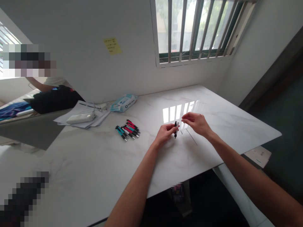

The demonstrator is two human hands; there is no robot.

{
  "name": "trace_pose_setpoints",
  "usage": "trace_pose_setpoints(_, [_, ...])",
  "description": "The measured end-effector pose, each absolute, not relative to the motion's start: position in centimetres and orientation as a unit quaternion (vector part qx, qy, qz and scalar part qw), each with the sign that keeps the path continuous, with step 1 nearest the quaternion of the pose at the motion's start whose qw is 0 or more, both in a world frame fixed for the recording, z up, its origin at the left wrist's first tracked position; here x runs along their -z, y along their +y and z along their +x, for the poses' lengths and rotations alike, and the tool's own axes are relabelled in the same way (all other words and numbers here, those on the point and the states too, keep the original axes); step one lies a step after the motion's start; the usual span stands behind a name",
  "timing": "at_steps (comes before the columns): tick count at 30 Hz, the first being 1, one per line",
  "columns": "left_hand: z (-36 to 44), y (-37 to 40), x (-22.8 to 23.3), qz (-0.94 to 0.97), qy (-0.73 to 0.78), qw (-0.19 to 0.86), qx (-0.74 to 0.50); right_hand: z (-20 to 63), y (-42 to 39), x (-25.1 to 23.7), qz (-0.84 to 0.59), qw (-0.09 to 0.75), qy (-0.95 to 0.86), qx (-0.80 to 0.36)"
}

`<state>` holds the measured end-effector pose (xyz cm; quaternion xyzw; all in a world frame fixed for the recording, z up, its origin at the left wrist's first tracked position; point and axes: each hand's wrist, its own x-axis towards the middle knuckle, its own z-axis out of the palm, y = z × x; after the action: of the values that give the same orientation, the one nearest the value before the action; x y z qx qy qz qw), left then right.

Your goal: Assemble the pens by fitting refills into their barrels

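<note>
Head view: a black pen (175,129) is gripped upright in the left hand (165,133) fingers, just above the white surface (94,164). The right hand (197,123) is pinched shut near its top. Teal and red pens (128,129), a wipes pack (124,103) and papers (81,117) are left lying well apart.

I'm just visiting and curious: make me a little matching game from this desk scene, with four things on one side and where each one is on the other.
Things:
1. black pen part
2. pile of pens
3. wipes pack
4. yellow note

Places:
A. stuck on the wall
B. held upright in the left hand
C. table's far edge, by the papers
D. lying on the table, left of the hands

Pairs: 1-B, 2-D, 3-C, 4-A
</note>
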<state>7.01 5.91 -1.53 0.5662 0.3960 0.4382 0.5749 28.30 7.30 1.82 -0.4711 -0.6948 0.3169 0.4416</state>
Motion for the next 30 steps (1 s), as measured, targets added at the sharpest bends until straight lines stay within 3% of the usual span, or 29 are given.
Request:
trace_pose_setpoints(4, [7.1,5.8,1.5,0.572,0.392,0.573,-0.436,26.8,7.1,-2.1,-0.427,0.513,-0.633,-0.393])
trace_pose_setpoints(11, [7.3,5.6,1.3,0.59,0.37,0.564,-0.444,24.9,5.7,-1.7,-0.431,0.484,-0.655,-0.388])
trace_pose_setpoints(25, [7.2,5.9,1.8,0.57,0.372,0.572,-0.458,25.3,6.0,-0.8,-0.404,0.556,-0.591,-0.422])
trace_pose_setpoints(30, [7.3,5.9,2.1,0.57,0.357,0.583,-0.456,25.2,6.4,-0.3,-0.418,0.54,-0.597,-0.422])
